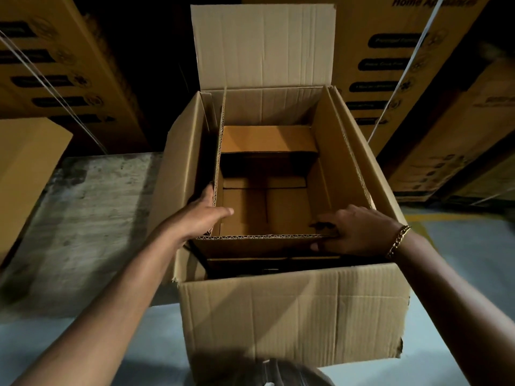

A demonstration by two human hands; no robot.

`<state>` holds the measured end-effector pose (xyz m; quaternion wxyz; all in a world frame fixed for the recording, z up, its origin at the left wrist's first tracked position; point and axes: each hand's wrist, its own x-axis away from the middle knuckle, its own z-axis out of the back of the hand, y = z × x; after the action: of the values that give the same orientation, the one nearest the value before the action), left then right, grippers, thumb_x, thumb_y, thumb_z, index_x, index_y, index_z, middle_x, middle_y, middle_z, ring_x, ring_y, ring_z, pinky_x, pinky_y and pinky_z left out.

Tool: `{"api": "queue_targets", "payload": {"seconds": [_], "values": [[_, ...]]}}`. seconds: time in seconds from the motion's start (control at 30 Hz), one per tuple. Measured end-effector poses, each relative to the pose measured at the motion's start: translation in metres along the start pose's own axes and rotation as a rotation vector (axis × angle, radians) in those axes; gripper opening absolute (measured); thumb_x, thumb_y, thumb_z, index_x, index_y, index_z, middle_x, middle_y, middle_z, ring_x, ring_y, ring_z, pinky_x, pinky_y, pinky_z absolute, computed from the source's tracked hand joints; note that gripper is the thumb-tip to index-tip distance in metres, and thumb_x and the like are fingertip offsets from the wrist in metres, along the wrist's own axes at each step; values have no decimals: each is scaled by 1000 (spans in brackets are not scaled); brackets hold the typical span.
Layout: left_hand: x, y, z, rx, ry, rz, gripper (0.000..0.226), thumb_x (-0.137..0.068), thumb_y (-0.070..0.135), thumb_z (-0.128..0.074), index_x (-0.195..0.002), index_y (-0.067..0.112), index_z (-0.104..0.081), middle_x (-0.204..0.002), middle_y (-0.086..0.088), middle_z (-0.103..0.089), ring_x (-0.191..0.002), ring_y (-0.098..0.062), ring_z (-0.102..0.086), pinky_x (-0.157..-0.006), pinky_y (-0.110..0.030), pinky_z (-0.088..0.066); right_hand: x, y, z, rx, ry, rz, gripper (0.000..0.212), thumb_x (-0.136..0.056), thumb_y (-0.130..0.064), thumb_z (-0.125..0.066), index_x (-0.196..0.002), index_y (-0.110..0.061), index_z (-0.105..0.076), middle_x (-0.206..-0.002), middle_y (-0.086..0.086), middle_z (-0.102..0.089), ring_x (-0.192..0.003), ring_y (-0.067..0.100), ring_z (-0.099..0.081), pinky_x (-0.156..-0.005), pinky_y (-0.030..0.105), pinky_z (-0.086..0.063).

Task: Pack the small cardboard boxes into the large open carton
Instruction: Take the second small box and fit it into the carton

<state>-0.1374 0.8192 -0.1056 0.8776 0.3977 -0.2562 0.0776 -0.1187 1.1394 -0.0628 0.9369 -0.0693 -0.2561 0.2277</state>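
Observation:
The large open carton (292,310) stands in front of me with its far flap upright. Inside it sits a corrugated cardboard liner (264,237). A small orange-brown cardboard box (267,139) lies high at the liner's far end. Lower down, two more small boxes (245,210) rest side by side on the bottom. My left hand (207,211) grips the liner's left wall, fingers outside and thumb inside. My right hand (354,229), with a gold bracelet on the wrist, grips the liner's near edge at the right corner.
Tall printed cartons with white straps are stacked behind on the left (55,65) and right (390,65). A plain brown box (25,174) stands at the left on a stained concrete ledge (83,218). Pale floor (459,246) lies to the right.

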Motion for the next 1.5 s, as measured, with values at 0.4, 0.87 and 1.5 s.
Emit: {"api": "queue_targets", "payload": {"seconds": [0.4,0.87,1.5], "values": [[-73,54,30,-65,240,-22,74,-100,31,-44,-160,29,-1,-165,-8,-23,-147,-33,-31,-117,-47,-29,-22,-35,27,-160,-126,-31,79,-74,-87,-44,-135,-37,-55,-127,-12,-66,-112,6,-62,-98,36,-49],[-83,42,25,-218,341,-57,64,-102,30,-38,-160,27,-11,-163,-8,-29,-142,-33,-37,-113,-43,-32,-225,23,74,421,24,-204,72,-82,-54,-72,-141,-21,-45,-144,6,-50,-130,33,-51,-93,49,-49],[-138,78,61,-197,518,33,61,-100,23,-43,-156,30,-20,-145,-14,-50,-122,-37,-54,-96,-48,-49,-273,63,141,425,138,-220,44,-76,-44,-57,-114,-26,-70,-118,7,-69,-108,32,-66,-84,39,-53]]}}
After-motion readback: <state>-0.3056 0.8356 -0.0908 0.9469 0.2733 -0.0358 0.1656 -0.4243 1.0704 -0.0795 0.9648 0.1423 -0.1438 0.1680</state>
